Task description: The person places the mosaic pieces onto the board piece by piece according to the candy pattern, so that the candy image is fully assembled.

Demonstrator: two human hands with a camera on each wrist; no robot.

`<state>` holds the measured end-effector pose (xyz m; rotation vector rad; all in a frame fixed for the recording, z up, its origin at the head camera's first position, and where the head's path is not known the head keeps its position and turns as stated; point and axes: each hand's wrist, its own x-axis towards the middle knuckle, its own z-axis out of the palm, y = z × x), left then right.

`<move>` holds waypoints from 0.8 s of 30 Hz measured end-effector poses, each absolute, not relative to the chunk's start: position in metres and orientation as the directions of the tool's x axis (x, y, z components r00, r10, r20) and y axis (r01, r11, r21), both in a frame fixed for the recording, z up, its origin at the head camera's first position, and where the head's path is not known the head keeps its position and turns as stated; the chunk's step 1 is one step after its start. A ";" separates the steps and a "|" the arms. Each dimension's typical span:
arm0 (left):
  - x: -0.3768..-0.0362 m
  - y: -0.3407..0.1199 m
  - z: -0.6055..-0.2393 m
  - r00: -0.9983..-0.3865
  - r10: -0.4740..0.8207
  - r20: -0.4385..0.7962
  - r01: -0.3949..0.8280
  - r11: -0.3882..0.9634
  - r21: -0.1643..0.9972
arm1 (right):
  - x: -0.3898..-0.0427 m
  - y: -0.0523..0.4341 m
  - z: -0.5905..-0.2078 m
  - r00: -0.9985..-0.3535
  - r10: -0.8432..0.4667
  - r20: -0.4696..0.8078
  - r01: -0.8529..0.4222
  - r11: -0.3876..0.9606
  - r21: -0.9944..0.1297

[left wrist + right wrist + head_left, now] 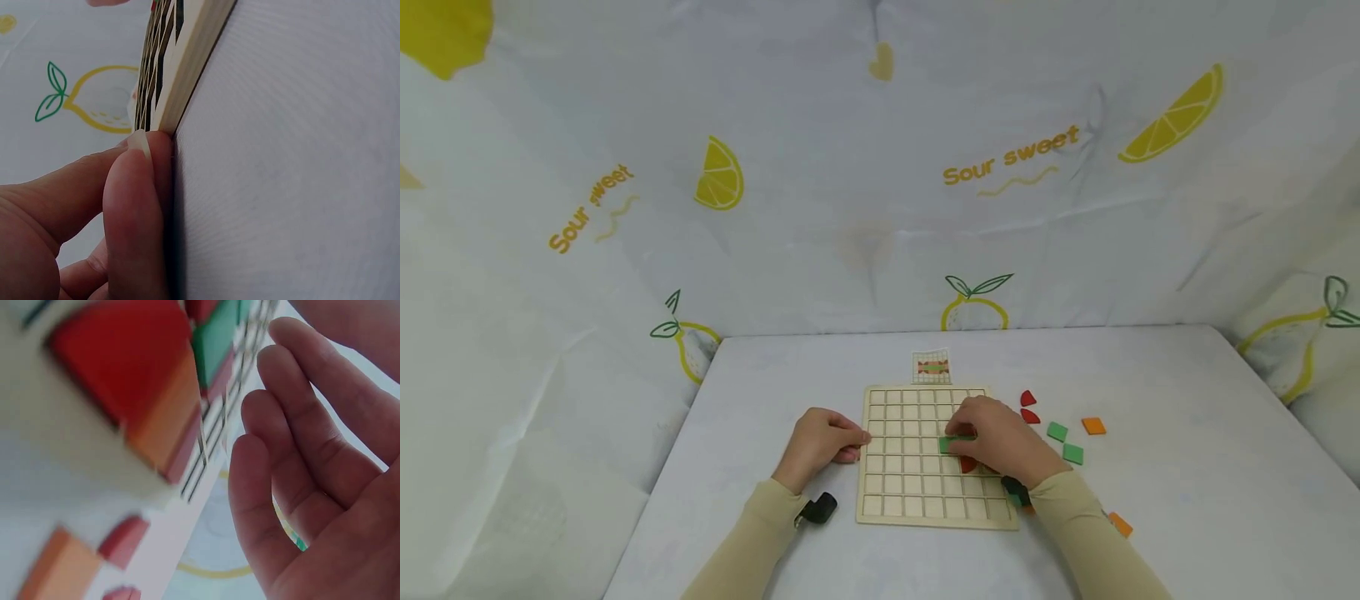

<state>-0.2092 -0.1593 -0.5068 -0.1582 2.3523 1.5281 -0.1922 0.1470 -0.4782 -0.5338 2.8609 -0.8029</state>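
Note:
A pale wooden grid board [902,483] lies flat on the table. At its left edge, my left hand [826,442] pinches the rim between thumb and fingertip; the left wrist view shows the thumb [131,206] right at the board's corner edge. My right hand [1003,437] reaches over the board's right half. Its thumb and forefinger stand either side of a green square tile [945,445], while the other fingers [250,469] curve loosely. Just below the thumb sits a red quarter-round piece [968,465]. Close by in the right wrist view are red [125,356] and orange [169,406] pieces.
A small pattern card [932,367] lies behind the board. To the right are loose red quarter-round pieces [1030,415], green tiles [1072,453] and orange tiles [1093,426], with another orange piece [1121,524] beside the right sleeve. A lemon-printed cloth [865,167] hangs behind the table.

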 end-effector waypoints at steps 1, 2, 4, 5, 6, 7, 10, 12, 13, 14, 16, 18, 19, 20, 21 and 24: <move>-0.209 -0.159 -0.507 -0.939 0.084 -0.333 -0.270 0.419 0.867 | -0.193 0.151 -0.477 -0.933 -0.360 -0.026 -0.289 0.790 -0.541; -0.209 -0.159 -0.506 -0.939 0.081 -0.335 -0.273 0.420 0.866 | -0.193 0.156 -0.476 -0.935 -0.352 -0.032 -0.276 0.783 -0.557; -0.208 -0.160 -0.506 -0.936 0.077 -0.344 -0.282 0.419 0.863 | -0.192 0.168 -0.473 -0.943 -0.328 -0.052 -0.237 0.776 -0.584; -0.208 -0.160 -0.507 -0.935 0.077 -0.347 -0.285 0.419 0.862 | -0.192 0.174 -0.472 -0.946 -0.318 -0.059 -0.224 0.777 -0.588; -0.208 -0.160 -0.507 -0.934 0.074 -0.350 -0.289 0.420 0.860 | -0.190 0.181 -0.471 -0.950 -0.304 -0.065 -0.210 0.781 -0.588; -0.207 -0.161 -0.507 -0.933 0.072 -0.351 -0.291 0.421 0.859 | -0.189 0.189 -0.470 -0.955 -0.289 -0.072 -0.194 0.789 -0.583; -0.207 -0.161 -0.509 -0.934 0.073 -0.350 -0.289 0.422 0.859 | -0.182 0.213 -0.468 -0.966 -0.238 -0.099 -0.142 0.812 -0.566; -0.207 -0.160 -0.510 -0.935 0.081 -0.346 -0.283 0.417 0.864 | -0.176 0.231 -0.468 -0.973 -0.200 -0.114 -0.105 0.825 -0.555; -0.207 -0.160 -0.509 -0.935 0.085 -0.345 -0.282 0.414 0.866 | -0.172 0.240 -0.468 -0.975 -0.184 -0.121 -0.088 0.830 -0.551; -0.207 -0.160 -0.509 -0.935 0.087 -0.344 -0.280 0.412 0.867 | -0.170 0.248 -0.469 -0.977 -0.167 -0.133 -0.067 0.832 -0.550; -0.206 -0.160 -0.507 -0.936 0.089 -0.342 -0.278 0.411 0.868 | -0.164 0.264 -0.469 -0.979 -0.137 -0.150 -0.036 0.843 -0.537; -0.206 -0.160 -0.506 -0.937 0.085 -0.340 -0.278 0.414 0.867 | -0.160 0.276 -0.469 -0.979 -0.111 -0.171 -0.004 0.848 -0.529; -0.206 -0.160 -0.505 -0.937 0.082 -0.340 -0.277 0.417 0.866 | -0.158 0.281 -0.469 -0.978 -0.099 -0.182 0.012 0.850 -0.527; -0.206 -0.160 -0.505 -0.938 0.079 -0.338 -0.276 0.419 0.865 | -0.156 0.285 -0.468 -0.977 -0.087 -0.192 0.027 0.851 -0.525; -0.206 -0.160 -0.504 -0.938 0.080 -0.337 -0.276 0.419 0.865 | -0.154 0.289 -0.468 -0.977 -0.084 -0.196 0.033 0.850 -0.526; -0.206 -0.158 -0.504 -0.937 0.084 -0.338 -0.275 0.416 0.867 | -0.150 0.297 -0.469 -0.978 -0.077 -0.196 0.037 0.853 -0.521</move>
